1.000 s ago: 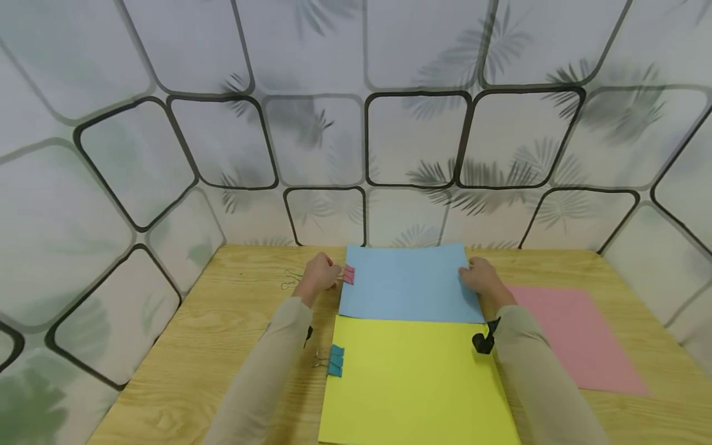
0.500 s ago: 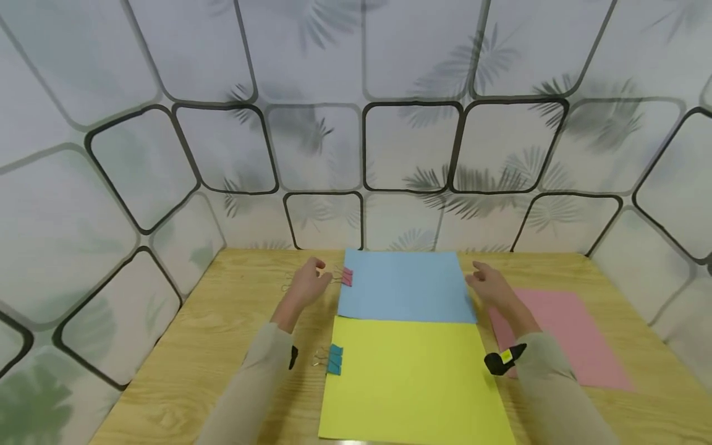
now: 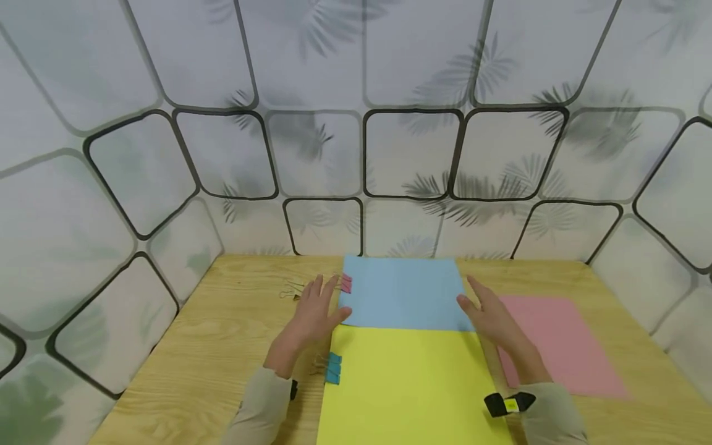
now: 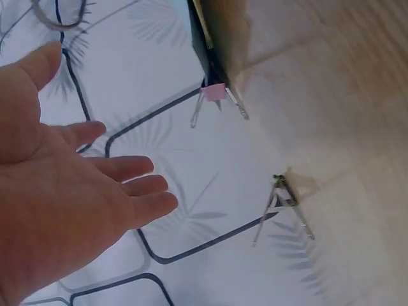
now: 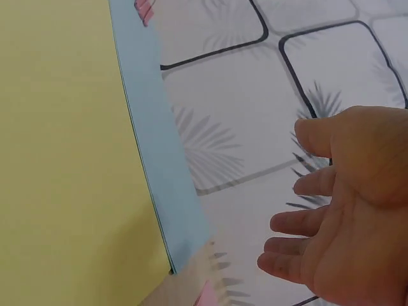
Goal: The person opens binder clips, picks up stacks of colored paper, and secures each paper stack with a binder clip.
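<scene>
A blue sheet of paper (image 3: 406, 293) lies beyond a yellow sheet (image 3: 414, 386). On the blue sheet's left edge sits a pink binder clip (image 3: 346, 283), its wire handles pointing left; a teal binder clip (image 3: 334, 369) is on the yellow sheet's left edge. My left hand (image 3: 310, 318) hovers at the left, fingers spread and holding nothing, close to the pink clip. The left wrist view shows its palm (image 4: 76, 191) apart from the clips. Across the papers, my right hand (image 3: 497, 321) is by the blue sheet's right edge, its fingers extended and nothing in them.
A pink sheet (image 3: 567, 346) lies on the wooden table (image 3: 200, 346) at the right, partly behind my right forearm. A loose binder clip (image 4: 285, 191) stands left of the blue sheet. A patterned cloth wall (image 3: 328, 148) rises behind the table's far edge.
Both hands have let go, the left of the pink binder clip and the right of the blue sheet's edge. They have drawn back toward me, fingers straightened. The blue sheet stays in place.
</scene>
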Demonstrator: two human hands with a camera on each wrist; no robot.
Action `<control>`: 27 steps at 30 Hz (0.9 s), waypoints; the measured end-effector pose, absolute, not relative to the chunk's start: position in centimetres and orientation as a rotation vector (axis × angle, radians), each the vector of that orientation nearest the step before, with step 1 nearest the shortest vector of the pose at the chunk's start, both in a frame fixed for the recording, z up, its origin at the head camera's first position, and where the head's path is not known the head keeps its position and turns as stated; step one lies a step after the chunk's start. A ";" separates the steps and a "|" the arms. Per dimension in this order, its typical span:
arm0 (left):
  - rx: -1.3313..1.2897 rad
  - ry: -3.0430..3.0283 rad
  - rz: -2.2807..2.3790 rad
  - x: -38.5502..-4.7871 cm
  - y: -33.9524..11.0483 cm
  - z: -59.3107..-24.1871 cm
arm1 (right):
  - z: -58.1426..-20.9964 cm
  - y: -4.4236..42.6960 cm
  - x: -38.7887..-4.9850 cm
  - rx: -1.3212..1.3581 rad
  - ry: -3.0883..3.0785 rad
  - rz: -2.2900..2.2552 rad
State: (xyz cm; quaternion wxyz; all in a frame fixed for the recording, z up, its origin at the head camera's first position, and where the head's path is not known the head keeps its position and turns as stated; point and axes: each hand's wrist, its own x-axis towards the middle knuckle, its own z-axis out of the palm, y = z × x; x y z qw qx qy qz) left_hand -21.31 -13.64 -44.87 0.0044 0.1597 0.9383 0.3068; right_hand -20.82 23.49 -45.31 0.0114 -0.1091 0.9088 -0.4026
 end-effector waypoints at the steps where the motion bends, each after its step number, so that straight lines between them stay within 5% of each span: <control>1: 0.524 2.953 0.919 -21.1 -13.3 -44.8 | -45.3 23.3 -20.6 -0.375 2.862 -1.221; 27: 0.639 2.950 0.727 -19.6 -12.3 -43.9 | -46.1 20.0 -18.4 -0.634 3.054 -0.727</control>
